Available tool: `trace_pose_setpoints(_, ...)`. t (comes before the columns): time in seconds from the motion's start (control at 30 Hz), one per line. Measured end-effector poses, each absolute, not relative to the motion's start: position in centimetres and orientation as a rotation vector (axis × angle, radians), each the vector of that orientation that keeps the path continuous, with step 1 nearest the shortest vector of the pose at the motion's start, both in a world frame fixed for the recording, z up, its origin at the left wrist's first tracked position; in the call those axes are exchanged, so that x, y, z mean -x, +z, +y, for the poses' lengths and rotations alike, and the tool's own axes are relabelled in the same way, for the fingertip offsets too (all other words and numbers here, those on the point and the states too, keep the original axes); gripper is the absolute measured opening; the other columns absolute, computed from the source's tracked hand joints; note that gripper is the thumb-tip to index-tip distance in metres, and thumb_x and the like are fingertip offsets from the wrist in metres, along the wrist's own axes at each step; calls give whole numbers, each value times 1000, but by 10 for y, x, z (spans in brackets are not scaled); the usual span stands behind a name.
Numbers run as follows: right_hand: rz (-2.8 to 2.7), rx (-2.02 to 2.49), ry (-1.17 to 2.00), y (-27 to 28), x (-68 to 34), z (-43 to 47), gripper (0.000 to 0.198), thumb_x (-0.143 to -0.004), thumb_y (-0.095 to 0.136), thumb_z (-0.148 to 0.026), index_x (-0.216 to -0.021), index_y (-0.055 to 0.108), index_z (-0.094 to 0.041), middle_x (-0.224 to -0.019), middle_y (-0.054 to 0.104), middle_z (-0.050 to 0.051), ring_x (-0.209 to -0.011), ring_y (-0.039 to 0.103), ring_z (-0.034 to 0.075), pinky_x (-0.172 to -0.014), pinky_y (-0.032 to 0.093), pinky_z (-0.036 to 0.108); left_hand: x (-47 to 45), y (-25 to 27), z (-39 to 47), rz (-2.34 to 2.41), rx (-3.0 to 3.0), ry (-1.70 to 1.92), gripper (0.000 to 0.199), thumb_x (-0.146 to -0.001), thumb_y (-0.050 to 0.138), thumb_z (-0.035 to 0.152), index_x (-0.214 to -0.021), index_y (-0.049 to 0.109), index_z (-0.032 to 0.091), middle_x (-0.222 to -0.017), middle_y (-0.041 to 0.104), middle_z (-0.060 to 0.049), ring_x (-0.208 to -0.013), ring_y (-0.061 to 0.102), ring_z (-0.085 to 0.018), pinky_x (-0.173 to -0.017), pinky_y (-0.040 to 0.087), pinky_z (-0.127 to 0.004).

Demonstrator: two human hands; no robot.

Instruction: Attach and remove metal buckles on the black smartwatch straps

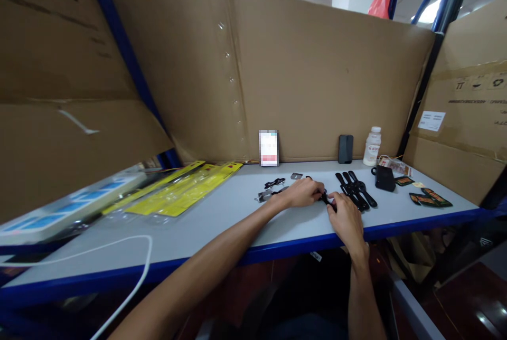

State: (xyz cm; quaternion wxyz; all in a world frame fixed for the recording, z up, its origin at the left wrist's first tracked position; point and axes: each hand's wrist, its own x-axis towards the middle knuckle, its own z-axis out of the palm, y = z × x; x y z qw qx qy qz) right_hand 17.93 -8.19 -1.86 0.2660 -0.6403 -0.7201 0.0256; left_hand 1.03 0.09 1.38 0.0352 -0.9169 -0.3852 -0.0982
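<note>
My left hand (304,192) and my right hand (347,218) meet over the front half of the table. Between their fingertips is a thin black watch strap (325,198), pinched from both sides and largely covered by the fingers. Right beside my right hand, several black watches (357,190) lie flat in a row, their straps stretched out. Behind my left wrist are a dark strap-like piece (274,183) and a silvery piece (264,195), too small to make out. A small grey flat piece (296,176) lies farther back.
Yellow-backed clear packages (186,192) and a white box with blue patches (79,205) fill the left. At the back stand a lit phone (269,148), a dark phone-shaped object (346,149) and a white bottle (372,146). A black case (384,178) and dark cards (431,197) lie right.
</note>
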Motion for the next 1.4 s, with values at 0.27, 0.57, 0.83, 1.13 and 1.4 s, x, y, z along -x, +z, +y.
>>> trace_pose_setpoints(0.27,-1957,1704,75,-19,-181,-81,25,-98,54,-19,-119,68,-24,-117,70,7,-110,63,22,-85,43,29,-12,12,2,-1248,2659,-262,24,-102,50,28,-109,72,21,-99,78,-11,-91,73,-27,-77,49,-32)
trace_pose_setpoints(0.57,-1965,1703,89,-17,-181,-83,23,-99,54,-19,-116,68,-24,-117,70,6,-111,63,21,-85,42,28,-10,12,6,-1176,2826,-405,26,-96,56,20,-111,76,27,-97,80,-4,-93,73,-21,-79,48,-28)
trace_pose_setpoints(0.83,-1966,1703,83,-18,-180,-82,23,-99,55,-19,-116,68,-24,-116,70,5,-111,63,21,-85,41,28,-10,8,9,-1274,2690,-338,28,-102,51,33,-101,75,21,-91,78,-10,-84,72,-24,-74,47,-29)
trace_pose_setpoints(1.13,-1950,1685,70,-22,-181,-80,22,-99,56,-18,-116,69,-23,-115,70,4,-110,63,21,-85,40,30,-9,11,8,-1231,2827,-416,29,-95,55,19,-112,77,27,-100,80,-4,-90,72,-22,-75,46,-27)
trace_pose_setpoints(1.4,-1946,1689,74,-22,-181,-80,21,-99,56,-18,-115,69,-25,-115,70,4,-111,63,21,-84,40,29,-10,9,9,-1283,2705,-340,30,-103,49,33,-99,75,20,-91,78,-9,-84,72,-25,-73,46,-30)
